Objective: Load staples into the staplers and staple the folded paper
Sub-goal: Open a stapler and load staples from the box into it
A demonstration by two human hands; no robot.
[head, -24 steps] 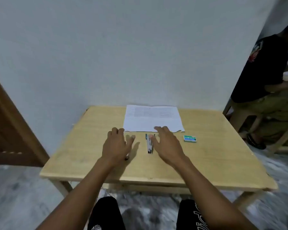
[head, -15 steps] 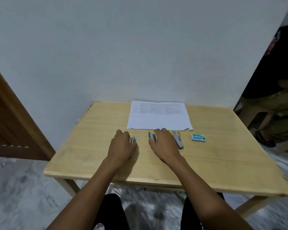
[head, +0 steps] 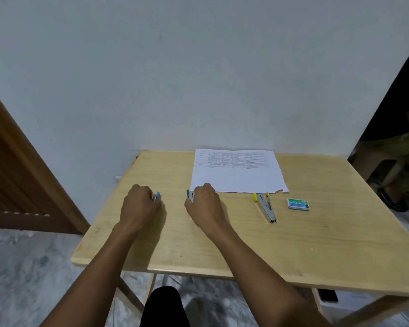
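A printed sheet of paper (head: 237, 172) lies flat at the back of the wooden table (head: 316, 244). My left hand (head: 138, 207) is curled over a small light-blue stapler (head: 156, 195), of which only the tip shows. My right hand (head: 204, 204) is closed over a teal stapler (head: 189, 195), mostly hidden under the fingers. A third stapler (head: 265, 207), silver with yellow ends, lies untouched to the right, just below the paper's front edge. A green staple box (head: 298, 204) rests beside it.
A white wall stands right behind the table. A brown wooden door (head: 14, 180) is at the left. Another person sits at the far right edge (head: 401, 147). The floor is grey marble.
Both hands have slid left and closed over a stapler each. The silver and yellow stapler, earlier next to my right hand, now lies apart on the right. The camera has tilted up and left.
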